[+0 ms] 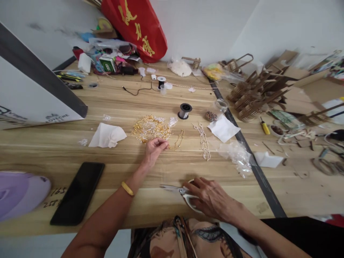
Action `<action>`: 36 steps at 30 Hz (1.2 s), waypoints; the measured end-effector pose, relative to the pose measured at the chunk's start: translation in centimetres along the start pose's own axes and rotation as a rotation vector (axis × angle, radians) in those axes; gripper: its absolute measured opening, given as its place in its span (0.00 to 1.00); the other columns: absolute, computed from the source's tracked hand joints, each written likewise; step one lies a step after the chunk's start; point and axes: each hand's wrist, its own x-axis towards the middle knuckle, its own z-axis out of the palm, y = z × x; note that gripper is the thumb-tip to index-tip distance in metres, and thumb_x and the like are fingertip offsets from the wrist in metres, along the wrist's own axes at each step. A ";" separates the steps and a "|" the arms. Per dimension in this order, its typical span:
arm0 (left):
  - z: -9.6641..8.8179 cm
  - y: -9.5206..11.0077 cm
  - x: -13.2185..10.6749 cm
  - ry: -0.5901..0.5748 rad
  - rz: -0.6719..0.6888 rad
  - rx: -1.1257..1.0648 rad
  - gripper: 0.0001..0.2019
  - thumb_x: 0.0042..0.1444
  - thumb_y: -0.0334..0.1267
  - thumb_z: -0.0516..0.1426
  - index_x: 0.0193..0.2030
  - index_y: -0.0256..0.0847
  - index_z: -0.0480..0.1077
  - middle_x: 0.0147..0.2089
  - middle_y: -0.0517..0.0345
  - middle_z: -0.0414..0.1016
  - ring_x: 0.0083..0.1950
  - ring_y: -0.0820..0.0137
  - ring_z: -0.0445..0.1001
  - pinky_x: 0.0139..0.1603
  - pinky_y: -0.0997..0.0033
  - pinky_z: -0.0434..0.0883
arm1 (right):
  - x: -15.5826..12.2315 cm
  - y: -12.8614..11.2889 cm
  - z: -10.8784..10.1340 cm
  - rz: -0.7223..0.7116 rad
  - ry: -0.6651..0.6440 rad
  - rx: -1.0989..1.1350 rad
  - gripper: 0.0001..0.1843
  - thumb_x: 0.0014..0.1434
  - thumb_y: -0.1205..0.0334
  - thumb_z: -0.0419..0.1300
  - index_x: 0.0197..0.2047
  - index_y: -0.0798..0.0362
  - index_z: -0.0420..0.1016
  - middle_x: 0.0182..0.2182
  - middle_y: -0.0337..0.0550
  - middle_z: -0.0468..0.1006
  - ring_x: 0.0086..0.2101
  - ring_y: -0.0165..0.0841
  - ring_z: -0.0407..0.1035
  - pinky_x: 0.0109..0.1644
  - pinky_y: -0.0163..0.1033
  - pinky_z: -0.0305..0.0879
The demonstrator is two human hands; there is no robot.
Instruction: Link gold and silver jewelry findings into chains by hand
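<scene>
My left hand (154, 149) reaches forward over the wooden table (113, 107), its fingers pinched together at the near edge of a heap of small gold pieces (151, 128); what it pinches is too small to name. A gold chain (177, 140) lies just right of that hand. My right hand (211, 197) rests near the table's front edge, fingers curled over the white handles of a pair of scissors (176, 189), whose blades point left. A strand of pale beads (204, 140) lies further right.
A black phone (77, 192) and a purple cap (18, 193) lie at the near left. A crumpled tissue (107, 136), a wire spool (184, 110), a small jar (218, 107), paper (223, 129), plastic wrap (236, 154) and wooden cut-outs (255, 95) surround the work spot.
</scene>
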 end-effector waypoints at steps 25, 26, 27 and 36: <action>0.3 -0.1 0.0 0.074 -0.001 -0.053 0.08 0.42 0.36 0.63 0.27 0.35 0.71 0.25 0.60 0.74 0.27 0.75 0.72 0.34 0.72 0.69 | 5.4 1.8 -0.4 0.291 0.196 0.941 0.23 0.55 0.48 0.58 0.48 0.54 0.63 0.24 0.32 0.62 0.24 0.25 0.56 0.26 0.31 0.51; 0.3 0.0 0.0 0.072 0.002 -0.050 0.08 0.42 0.36 0.63 0.27 0.36 0.71 0.24 0.60 0.74 0.28 0.74 0.72 0.34 0.72 0.69 | 5.7 1.7 -0.4 0.292 0.204 0.936 0.23 0.56 0.48 0.58 0.48 0.54 0.63 0.24 0.32 0.62 0.24 0.25 0.55 0.26 0.31 0.51; 0.3 0.0 -0.1 0.072 0.005 -0.046 0.07 0.42 0.36 0.63 0.27 0.36 0.71 0.24 0.60 0.74 0.28 0.74 0.72 0.34 0.72 0.69 | 6.0 1.7 -0.5 0.289 0.211 0.926 0.22 0.56 0.48 0.58 0.48 0.54 0.63 0.24 0.32 0.62 0.24 0.25 0.55 0.26 0.31 0.51; 0.2 -0.3 0.0 0.063 -0.016 -0.071 0.09 0.41 0.37 0.64 0.28 0.36 0.71 0.27 0.59 0.75 0.29 0.73 0.73 0.36 0.70 0.71 | 7.8 1.3 -0.4 0.192 0.266 0.849 0.21 0.58 0.51 0.57 0.50 0.53 0.61 0.24 0.33 0.66 0.24 0.26 0.59 0.27 0.31 0.54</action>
